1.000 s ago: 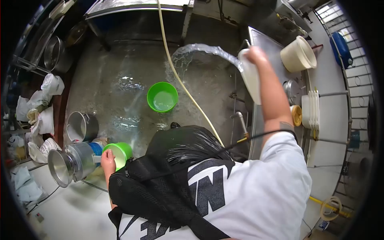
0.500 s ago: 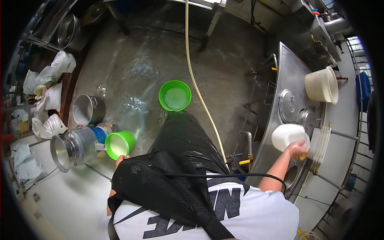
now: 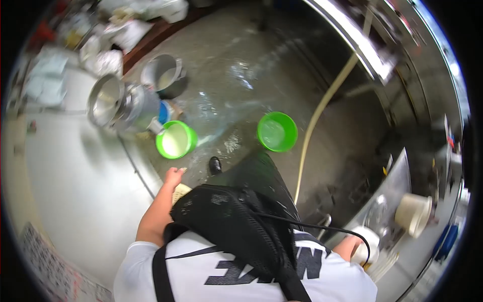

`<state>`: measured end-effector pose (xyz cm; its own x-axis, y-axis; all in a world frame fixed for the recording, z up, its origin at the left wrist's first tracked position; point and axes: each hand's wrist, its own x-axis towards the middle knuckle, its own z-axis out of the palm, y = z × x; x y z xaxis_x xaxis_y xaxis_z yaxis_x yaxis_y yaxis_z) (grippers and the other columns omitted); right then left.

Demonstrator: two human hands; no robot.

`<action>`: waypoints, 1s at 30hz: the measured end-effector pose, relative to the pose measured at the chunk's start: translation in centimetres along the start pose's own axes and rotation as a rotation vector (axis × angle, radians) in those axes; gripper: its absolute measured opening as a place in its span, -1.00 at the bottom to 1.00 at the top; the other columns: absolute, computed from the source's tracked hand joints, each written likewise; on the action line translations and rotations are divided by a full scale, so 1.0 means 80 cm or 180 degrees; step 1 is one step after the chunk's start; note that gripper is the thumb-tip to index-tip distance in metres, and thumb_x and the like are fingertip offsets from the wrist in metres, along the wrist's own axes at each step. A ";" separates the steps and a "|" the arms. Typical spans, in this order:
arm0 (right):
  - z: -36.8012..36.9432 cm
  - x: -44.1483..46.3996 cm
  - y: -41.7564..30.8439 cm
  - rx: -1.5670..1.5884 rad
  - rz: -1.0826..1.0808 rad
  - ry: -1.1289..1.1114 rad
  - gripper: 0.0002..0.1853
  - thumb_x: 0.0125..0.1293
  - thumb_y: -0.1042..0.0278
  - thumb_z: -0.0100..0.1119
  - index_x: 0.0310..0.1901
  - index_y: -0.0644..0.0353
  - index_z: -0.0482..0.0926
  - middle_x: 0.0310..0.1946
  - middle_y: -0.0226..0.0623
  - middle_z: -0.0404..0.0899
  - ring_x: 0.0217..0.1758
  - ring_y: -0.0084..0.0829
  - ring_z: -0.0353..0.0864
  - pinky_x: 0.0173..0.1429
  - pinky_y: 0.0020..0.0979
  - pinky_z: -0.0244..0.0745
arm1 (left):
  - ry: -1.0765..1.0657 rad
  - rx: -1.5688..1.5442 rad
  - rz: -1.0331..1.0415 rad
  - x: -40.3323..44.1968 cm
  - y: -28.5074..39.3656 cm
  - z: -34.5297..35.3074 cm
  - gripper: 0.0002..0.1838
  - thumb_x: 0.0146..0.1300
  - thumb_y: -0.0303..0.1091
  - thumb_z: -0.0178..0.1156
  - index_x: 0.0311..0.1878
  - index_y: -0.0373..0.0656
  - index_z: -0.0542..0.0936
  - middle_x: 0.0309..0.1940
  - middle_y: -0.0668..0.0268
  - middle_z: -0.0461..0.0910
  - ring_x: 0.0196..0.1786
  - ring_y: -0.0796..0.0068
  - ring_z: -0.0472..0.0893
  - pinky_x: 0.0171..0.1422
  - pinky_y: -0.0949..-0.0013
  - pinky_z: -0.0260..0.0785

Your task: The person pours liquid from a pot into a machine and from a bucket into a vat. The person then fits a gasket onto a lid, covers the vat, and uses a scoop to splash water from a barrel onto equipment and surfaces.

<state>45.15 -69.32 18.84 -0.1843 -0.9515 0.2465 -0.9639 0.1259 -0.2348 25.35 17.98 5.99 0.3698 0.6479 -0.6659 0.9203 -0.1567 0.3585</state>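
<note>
At the left, my left hand (image 3: 174, 177) reaches forward with its fingers loosely bent and apart; I make out nothing held in it. Just beyond the fingers stands a green bucket (image 3: 191, 141) with pale liquid inside. A cream, patterned object (image 3: 180, 192) partly shows beneath my left wrist. On the right, my right hand (image 3: 353, 243) grips a white plastic container (image 3: 371, 240) beside the metal counter, its fingers partly covered. Another green bucket (image 3: 288, 144), holding cloudy liquid, is on the wet floor ahead of me.
Metal pots (image 3: 173, 85) and a large metal vessel (image 3: 138, 108) stand at the left, near white sacks (image 3: 108, 60). A pale hose (image 3: 322, 105) crosses the floor. A cream bucket (image 3: 412, 214) sits on the metal counter (image 3: 397, 176) at the right.
The view has swung to the right, so the buckets and counter sit elsewhere in it. My left hand is now apart from the left green bucket; my right hand still holds the white container.
</note>
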 end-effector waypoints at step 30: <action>0.265 -1.339 0.305 -0.1931 -0.5822 -0.5475 -0.16 0.25 -0.07 0.38 0.39 0.41 0.37 0.28 0.30 0.53 0.44 0.08 0.49 0.48 -0.12 0.41 | 0.0609 -0.3637 -0.1900 0.508 -0.322 0.131 -0.47 0.49 -0.19 0.23 0.39 -0.28 0.40 0.25 0.05 0.56 0.19 0.15 0.66 0.10 0.06 0.63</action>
<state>45.43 29.74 -33.26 0.3478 0.5136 -0.7844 0.0489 -0.8454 -0.5318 18.04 40.53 -37.15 -0.1670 0.5070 -0.8456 0.2716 0.8481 0.4549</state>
